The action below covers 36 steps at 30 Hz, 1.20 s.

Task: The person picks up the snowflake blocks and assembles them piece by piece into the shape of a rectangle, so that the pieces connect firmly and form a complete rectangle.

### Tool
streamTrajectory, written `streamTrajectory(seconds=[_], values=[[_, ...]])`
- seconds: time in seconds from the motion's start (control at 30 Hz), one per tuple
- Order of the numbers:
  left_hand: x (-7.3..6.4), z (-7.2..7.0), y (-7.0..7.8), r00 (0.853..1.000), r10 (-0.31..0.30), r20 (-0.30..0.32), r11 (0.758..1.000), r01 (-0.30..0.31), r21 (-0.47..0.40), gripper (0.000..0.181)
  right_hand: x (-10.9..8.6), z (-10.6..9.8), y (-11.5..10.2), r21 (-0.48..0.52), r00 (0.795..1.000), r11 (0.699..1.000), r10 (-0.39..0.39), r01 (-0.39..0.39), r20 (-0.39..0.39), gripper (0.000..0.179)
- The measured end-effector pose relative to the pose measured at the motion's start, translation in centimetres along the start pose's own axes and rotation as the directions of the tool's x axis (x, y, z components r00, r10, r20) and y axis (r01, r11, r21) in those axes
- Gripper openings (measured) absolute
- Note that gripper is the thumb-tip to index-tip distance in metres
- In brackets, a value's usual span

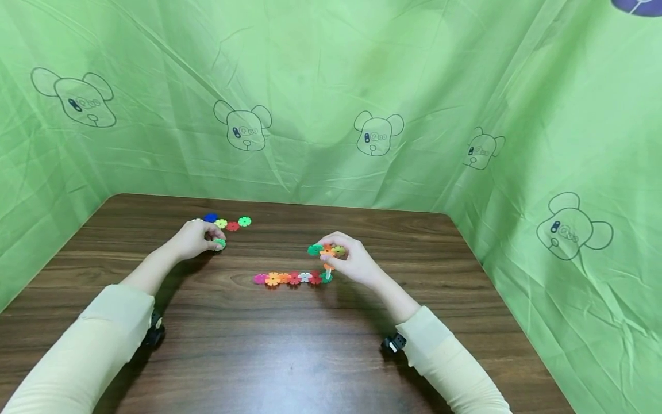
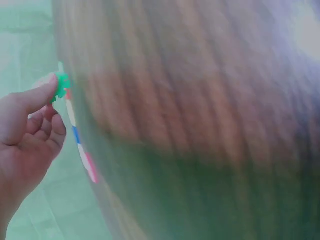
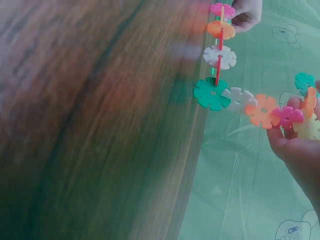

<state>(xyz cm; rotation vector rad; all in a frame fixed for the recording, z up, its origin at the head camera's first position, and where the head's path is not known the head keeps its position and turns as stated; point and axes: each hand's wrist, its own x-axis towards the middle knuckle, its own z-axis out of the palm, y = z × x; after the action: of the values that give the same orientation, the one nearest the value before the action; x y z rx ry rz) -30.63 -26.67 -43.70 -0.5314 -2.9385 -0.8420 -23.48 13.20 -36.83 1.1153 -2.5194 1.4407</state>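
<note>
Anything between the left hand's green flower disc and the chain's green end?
The head view shows only bare wooden tabletop between that flower disc and the green end.

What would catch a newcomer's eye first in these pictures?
Probably the bright chain of plastic flowers near the middle of the brown table, one end held in the right hand. Next, the left hand pinches a green flower at the table's left, near more flowers. Behind, a green cloth shows outlined animal heads.

White disc (image 1: 196, 220) partly hidden behind left hand (image 1: 193, 239)
</note>
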Motion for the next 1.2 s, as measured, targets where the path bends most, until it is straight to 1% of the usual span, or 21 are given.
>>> streamTrajectory(seconds=[0.17, 0.3, 0.43, 0.53, 0.67, 0.73, 0.77, 0.8, 0.9, 1.0, 1.07, 1.13, 1.17, 1.2], values=[[-0.1, -0.5, 2.0, 1.0, -0.017, -0.023, 0.999, 0.017, -0.034, 0.01, 0.1, 0.4, 0.6, 0.009, 0.999, 1.0, -0.002, 0.003, -0.033, 0.021], [-0.2, -0.7, 4.0, 0.999, -0.032, -0.042, 0.992, 0.026, -0.126, 0.011, 0.2, 0.7, 2.2, 0.025, 0.997, 0.999, 0.032, -0.03, -0.065, 0.021], [-0.6, -0.8, 6.0, 0.996, -0.064, -0.054, 0.973, 0.05, -0.226, 0.015, 0.4, 0.9, 3.5, 0.014, 0.995, 0.998, 0.067, -0.067, -0.075, 0.021], [-0.8, -0.9, 7.4, 0.995, -0.079, -0.064, 0.951, 0.056, -0.306, 0.023, 0.4, 0.9, 3.7, -0.004, 0.995, 0.998, 0.058, -0.059, -0.077, 0.019], [-1.0, -0.8, 9.3, 0.993, -0.095, -0.065, 0.887, 0.055, -0.458, 0.032, 0.5, 1.1, 3.7, -0.027, 0.994, 0.998, 0.054, -0.057, -0.092, 0.016], [-1.1, -0.6, 10.2, 0.992, -0.108, -0.069, 0.862, 0.058, -0.504, 0.03, 0.4, 1.0, 2.5, -0.023, 0.993, 0.998, 0.061, -0.064, -0.102, 0.015], [-1.3, -0.5, 10.8, 0.991, -0.11, -0.072, 0.853, 0.057, -0.518, 0.029, 0.4, 1.0, 1.9, -0.018, 0.992, 0.997, 0.066, -0.069, -0.107, 0.014], [-1.4, -0.3, 11.2, 0.991, -0.113, -0.075, 0.854, 0.059, -0.517, 0.027, 0.4, 1.0, 1.4, -0.014, 0.991, 0.997, 0.071, -0.073, -0.113, 0.014], [-1.6, 0.1, 12.7, 0.991, -0.109, -0.082, 0.866, 0.054, -0.496, 0.023, 0.3, 0.9, -0.4, -0.011, 0.988, 0.996, 0.089, -0.092, -0.127, 0.013], [-1.8, 0.5, 14.0, 0.991, -0.099, -0.088, 0.879, 0.046, -0.475, 0.024, 0.3, 1.0, -0.6, -0.015, 0.984, 0.994, 0.102, -0.105, -0.145, 0.011], [-1.9, 0.8, 14.7, 0.99, -0.099, -0.099, 0.88, 0.041, -0.473, 0.022, 0.3, 1.1, -0.6, -0.007, 0.981, 0.994, 0.107, -0.11, -0.16, 0.009], [-1.9, 1.3, 15.4, 0.989, -0.102, -0.107, 0.87, 0.037, -0.493, 0.022, 0.3, 1.2, -0.6, 0.003, 0.978, 0.994, 0.112, -0.113, -0.178, 0.008], [-1.9, 1.6, 15.7, 0.988, -0.106, -0.112, 0.86, 0.035, -0.509, 0.022, 0.3, 1.3, -0.6, 0.007, 0.976, 0.993, 0.113, -0.114, -0.188, 0.007], [-1.8, 1.9, 16.0, 0.987, -0.114, -0.114, 0.843, 0.036, -0.536, 0.022, 0.3, 1.3, -0.5, 0.013, 0.974, 0.994, 0.113, -0.113, -0.197, 0.007]])
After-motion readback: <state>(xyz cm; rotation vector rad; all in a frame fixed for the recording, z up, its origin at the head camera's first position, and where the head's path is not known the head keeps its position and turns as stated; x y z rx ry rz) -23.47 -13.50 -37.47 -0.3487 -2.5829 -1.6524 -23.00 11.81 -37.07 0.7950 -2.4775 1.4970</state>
